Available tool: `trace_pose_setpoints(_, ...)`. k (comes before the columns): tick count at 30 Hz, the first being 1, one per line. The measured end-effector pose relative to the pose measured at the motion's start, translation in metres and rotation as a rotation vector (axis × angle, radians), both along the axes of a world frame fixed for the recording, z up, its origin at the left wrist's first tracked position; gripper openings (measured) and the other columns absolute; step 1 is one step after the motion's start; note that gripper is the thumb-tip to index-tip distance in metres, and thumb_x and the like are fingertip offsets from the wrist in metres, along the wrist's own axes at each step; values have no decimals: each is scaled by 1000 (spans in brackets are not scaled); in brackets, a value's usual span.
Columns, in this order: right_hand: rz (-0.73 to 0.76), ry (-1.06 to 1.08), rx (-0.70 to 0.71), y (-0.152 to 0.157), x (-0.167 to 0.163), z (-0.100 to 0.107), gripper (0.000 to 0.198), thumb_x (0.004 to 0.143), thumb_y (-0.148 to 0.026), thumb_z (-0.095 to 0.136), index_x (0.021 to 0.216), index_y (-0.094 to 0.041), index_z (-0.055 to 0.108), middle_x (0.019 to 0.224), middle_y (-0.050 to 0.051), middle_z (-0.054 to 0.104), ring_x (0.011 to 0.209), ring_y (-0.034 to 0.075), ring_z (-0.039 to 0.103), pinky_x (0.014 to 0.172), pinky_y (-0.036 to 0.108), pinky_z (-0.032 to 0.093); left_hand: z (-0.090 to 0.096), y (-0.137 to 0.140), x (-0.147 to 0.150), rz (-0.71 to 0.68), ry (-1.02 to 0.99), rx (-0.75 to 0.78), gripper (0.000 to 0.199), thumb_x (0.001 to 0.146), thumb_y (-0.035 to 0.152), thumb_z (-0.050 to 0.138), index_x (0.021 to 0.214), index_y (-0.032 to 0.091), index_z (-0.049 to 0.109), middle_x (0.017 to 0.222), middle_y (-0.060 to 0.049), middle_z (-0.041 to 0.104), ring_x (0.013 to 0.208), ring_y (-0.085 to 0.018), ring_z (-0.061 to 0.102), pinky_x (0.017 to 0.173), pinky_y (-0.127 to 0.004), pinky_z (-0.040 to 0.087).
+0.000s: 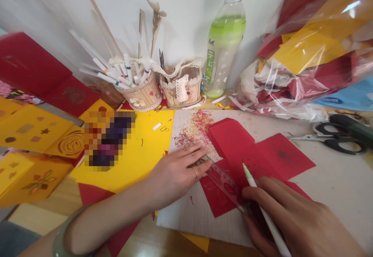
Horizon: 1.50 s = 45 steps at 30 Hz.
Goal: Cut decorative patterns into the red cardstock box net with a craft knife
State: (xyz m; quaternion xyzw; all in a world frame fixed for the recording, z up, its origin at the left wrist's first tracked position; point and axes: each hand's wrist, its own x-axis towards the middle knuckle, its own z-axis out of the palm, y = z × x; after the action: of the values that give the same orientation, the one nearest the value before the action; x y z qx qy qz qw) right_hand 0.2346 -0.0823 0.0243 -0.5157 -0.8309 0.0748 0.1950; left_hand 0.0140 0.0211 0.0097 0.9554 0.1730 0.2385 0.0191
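My left hand (177,169) lies with fingers stretched out over one end of a clear plastic ruler (223,181), pressing it down. Beneath the ruler is a red cut-paper piece (236,148) with several flaps, drawn with faint outlines and a dark flower. My right hand (300,218) is closed around a white pen (269,218) with a pale green tip pointing up and away. Its fingers are close to the ruler's near end; whether they touch it I cannot tell. A pale board (180,218) lies under the red paper.
Black-handled scissors (346,136) lie at right, near a plastic bag (309,66) of paper scraps. A green drink bottle (225,43) and two decorated pots (144,92) stand by the wall. Yellow paper (136,148) and decorated yellow boxes (37,127) are at left. Red crumbs (201,125) dot the board.
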Motion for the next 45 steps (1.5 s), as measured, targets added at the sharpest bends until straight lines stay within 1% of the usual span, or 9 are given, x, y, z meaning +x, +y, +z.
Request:
trace_pose_setpoints(6,6,-17,-3,0,-1,1,13,78,-15,46,86,-20,54,69,3,54,53,17,57,41,28,45,2,0,0,-3,-1,-53,30,94,18,38,100,8,66,111,-16,63,110,-23,57,92,-35,49)
trace_pose_setpoints(12,-27,-10,-40,0,-1,2,12,80,-18,47,86,-22,57,72,4,59,54,19,59,42,31,48,7,-3,0,18,27,-158,29,93,21,41,106,9,64,120,-17,58,122,-25,46,95,-39,46)
trace_pose_setpoints(17,-160,151,-101,-2,12,16,25,90,-38,40,100,-32,63,91,6,68,76,24,67,53,32,53,8,-2,-3,2,76,-203,31,92,21,42,111,7,62,125,-19,53,124,-27,42,97,-40,44)
trace_pose_setpoints(19,-256,221,-107,2,16,26,29,90,-43,38,100,-36,65,95,5,70,86,27,66,64,36,53,8,-2,-5,-5,91,-211,31,92,21,42,112,7,61,128,-20,51,125,-27,41,98,-40,43)
trace_pose_setpoints(21,-311,311,-181,10,15,36,24,87,-45,45,92,-35,66,89,3,71,82,26,66,65,35,53,8,-2,-6,-5,116,-215,32,92,21,41,114,8,60,130,-19,49,126,-26,40,98,-40,42)
trace_pose_setpoints(24,-226,472,-421,25,6,45,18,83,-43,54,76,-27,58,64,0,63,56,17,60,48,26,48,9,-1,-6,1,148,-221,32,92,22,41,115,9,60,130,-19,49,125,-26,41,99,-40,41)
trace_pose_setpoints(27,-133,518,-542,34,-5,44,22,84,-39,53,69,-22,51,56,-4,52,47,11,48,42,21,39,10,-1,-5,-6,158,-206,33,92,22,41,117,9,59,131,-19,48,124,-26,43,100,-39,41)
trace_pose_setpoints(37,-82,480,-603,42,-15,33,21,85,-36,49,70,-21,47,60,-4,48,52,10,42,45,21,36,10,-1,-4,-12,126,-162,32,93,23,42,115,8,60,129,-21,49,120,-27,47,99,-38,41)
trace_pose_setpoints(45,-21,479,-639,49,-14,35,15,84,-27,49,70,-20,47,57,-4,50,49,10,44,44,20,36,8,0,-5,-2,137,-185,31,92,23,44,115,9,60,130,-20,48,120,-28,47,96,-40,45)
